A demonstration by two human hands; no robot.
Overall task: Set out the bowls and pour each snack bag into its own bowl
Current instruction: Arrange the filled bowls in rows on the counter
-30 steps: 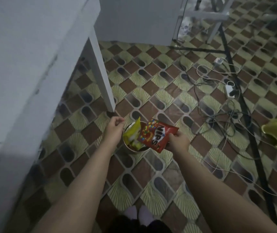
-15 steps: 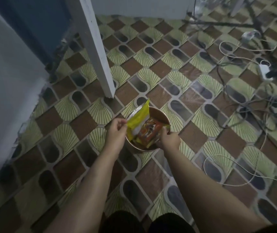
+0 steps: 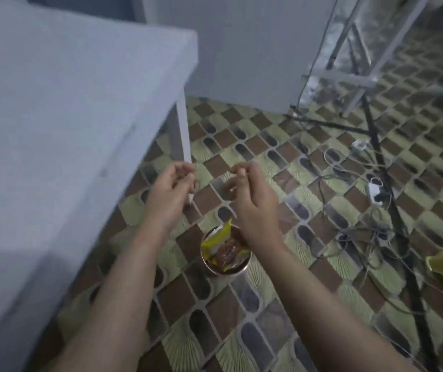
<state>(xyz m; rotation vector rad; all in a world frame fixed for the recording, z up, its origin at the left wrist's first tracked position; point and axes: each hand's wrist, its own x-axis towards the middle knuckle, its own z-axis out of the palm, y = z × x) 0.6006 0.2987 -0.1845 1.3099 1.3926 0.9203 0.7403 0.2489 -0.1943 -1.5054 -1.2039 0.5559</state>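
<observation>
The white surface (image 3: 54, 116) takes up the whole left side with nothing on it that I can see, so no bowls are set out up there yet. Down on the tiled floor (image 3: 242, 331) sits a metal bowl (image 3: 215, 269) with the unopened-looking snack bags (image 3: 223, 248) stuffed inside, nothing poured by the look of it. Left hand (image 3: 170, 191) and right hand (image 3: 252, 200) hover above it, fingers loosely curled, holding nothing.

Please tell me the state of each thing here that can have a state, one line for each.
Left hand: raised, fingers loosely curled, grip empty.
Right hand: raised, fingers loosely curled, grip empty.
Metal bowl: upright on the floor, holding bags.
Yellow snack bag: standing in the bowl.
Red snack bag: lying in the bowl.
</observation>
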